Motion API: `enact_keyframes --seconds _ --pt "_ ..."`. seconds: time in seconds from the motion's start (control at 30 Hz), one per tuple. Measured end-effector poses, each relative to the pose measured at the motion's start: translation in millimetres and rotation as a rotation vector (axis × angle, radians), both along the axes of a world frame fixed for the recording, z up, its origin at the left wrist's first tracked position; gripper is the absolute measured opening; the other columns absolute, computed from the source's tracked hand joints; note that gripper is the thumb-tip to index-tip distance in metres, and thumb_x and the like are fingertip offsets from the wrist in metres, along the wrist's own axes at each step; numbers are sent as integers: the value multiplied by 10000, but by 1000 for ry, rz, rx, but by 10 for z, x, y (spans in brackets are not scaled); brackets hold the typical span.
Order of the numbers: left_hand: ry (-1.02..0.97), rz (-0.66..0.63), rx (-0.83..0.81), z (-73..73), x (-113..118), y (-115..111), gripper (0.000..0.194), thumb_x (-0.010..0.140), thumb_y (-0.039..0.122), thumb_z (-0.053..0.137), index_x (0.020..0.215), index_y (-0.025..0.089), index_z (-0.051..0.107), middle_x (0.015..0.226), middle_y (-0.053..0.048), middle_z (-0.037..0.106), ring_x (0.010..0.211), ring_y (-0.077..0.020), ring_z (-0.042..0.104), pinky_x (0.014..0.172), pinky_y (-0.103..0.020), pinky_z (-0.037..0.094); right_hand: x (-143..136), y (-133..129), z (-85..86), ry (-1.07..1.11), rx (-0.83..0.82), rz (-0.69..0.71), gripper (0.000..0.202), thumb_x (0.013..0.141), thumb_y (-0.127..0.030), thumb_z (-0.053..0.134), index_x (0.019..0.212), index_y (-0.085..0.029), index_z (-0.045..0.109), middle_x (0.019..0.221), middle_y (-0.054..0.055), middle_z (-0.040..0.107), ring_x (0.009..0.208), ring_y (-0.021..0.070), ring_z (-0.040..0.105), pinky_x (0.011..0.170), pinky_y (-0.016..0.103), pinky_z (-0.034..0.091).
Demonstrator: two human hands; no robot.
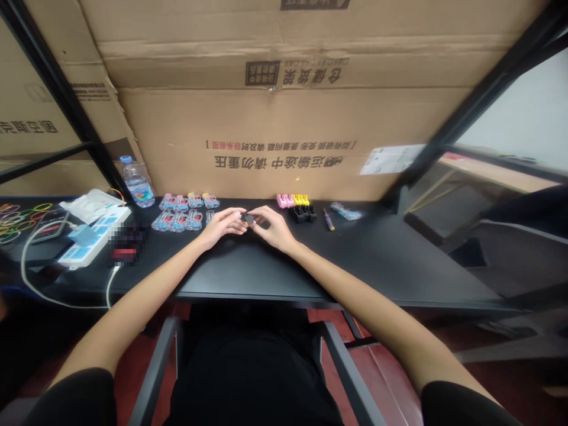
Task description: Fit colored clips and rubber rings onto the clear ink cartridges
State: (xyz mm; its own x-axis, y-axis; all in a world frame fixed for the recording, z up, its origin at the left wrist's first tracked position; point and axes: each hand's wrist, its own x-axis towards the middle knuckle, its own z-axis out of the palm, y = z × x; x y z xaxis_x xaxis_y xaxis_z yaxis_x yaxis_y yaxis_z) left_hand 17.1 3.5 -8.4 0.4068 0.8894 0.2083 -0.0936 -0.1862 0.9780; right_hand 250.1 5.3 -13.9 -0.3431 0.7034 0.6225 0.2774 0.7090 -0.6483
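Both my hands meet over the black table point(261, 278), fingertips pinched on a small dark part point(249, 218). My left hand point(224, 226) holds its left side, fingers bent. My right hand point(273, 228) grips the right side with thumb and fingers. Something small and yellow shows at its lower edge, too small to name. Left of my left hand lie two rows of clear plastic pieces point(178, 220), some with pink or yellow tops. Right of my right hand sit pink pieces point(284, 200), yellow pieces point(301, 200) and black pieces point(303, 213).
A thin screwdriver point(329, 219) and a clear packet point(345, 211) lie on the right. On the left are a water bottle point(138, 182), a white power strip point(95, 236), a white cable point(57, 302) and coloured bands point(18, 223). Cardboard point(275, 124) stands behind the table.
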Motion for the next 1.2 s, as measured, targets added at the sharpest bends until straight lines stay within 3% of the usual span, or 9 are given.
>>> enact_keyframes --seconds 0.07,0.17,0.33,0.43,0.57,0.73,1.0,1.2 --pt "13 4 4 -18 6 10 554 1002 563 653 1359 140 659 1008 -160 817 911 -245 821 847 -388 675 0 24 -32 14 -26 -6 287 941 -397 738 1182 -244 767 1067 92 761 901 245 736 861 443 638" --pt "65 30 37 -49 20 14 619 935 560 745 1367 126 652 962 -146 815 797 -212 792 747 -348 654 -14 52 -95 42 -60 -27 390 956 -474 727 1263 -234 742 1064 100 785 926 261 759 882 462 644" --pt "212 128 156 -20 3 -30 546 894 583 786 1210 140 737 624 21 642 476 -105 526 488 -242 438 -54 24 -122 56 -104 -27 497 975 -496 701 1396 -235 687 1099 104 811 980 262 782 895 453 649" --pt "280 202 255 53 -25 -62 425 876 589 802 945 172 763 589 44 547 523 -109 471 524 -249 414 -67 -25 -73 32 -114 -3 480 984 -475 706 1413 -262 679 1081 81 820 960 250 792 874 427 653" --pt "289 292 338 126 -48 -62 422 864 576 812 780 182 687 731 8 602 675 -140 554 646 -276 498 -47 -45 -6 -14 -81 -15 356 1050 -468 620 1308 -252 737 1114 88 810 975 248 779 892 421 638" --pt "239 267 294 95 -54 -29 429 896 599 765 925 176 695 868 -34 713 770 -176 677 699 -319 610 21 7 -39 -159 -3 -23 248 1014 -428 676 1108 -253 825 1023 95 749 944 270 720 910 461 604" --pt "229 224 241 -22 -27 10 431 913 524 758 1143 173 655 1011 -101 776 857 -221 754 585 -289 630 16 94 -156 -405 74 0 247 1021 -346 683 1203 -264 830 1115 127 721 1059 313 660 1011 522 539" --pt "305 248 306 -43 -32 8 467 935 364 718 1357 211 591 957 -47 779 814 -200 748 709 -334 658 24 73 -118 -540 95 3 260 1053 -332 651 1235 -249 817 1106 122 724 1002 289 624 972 470 515"
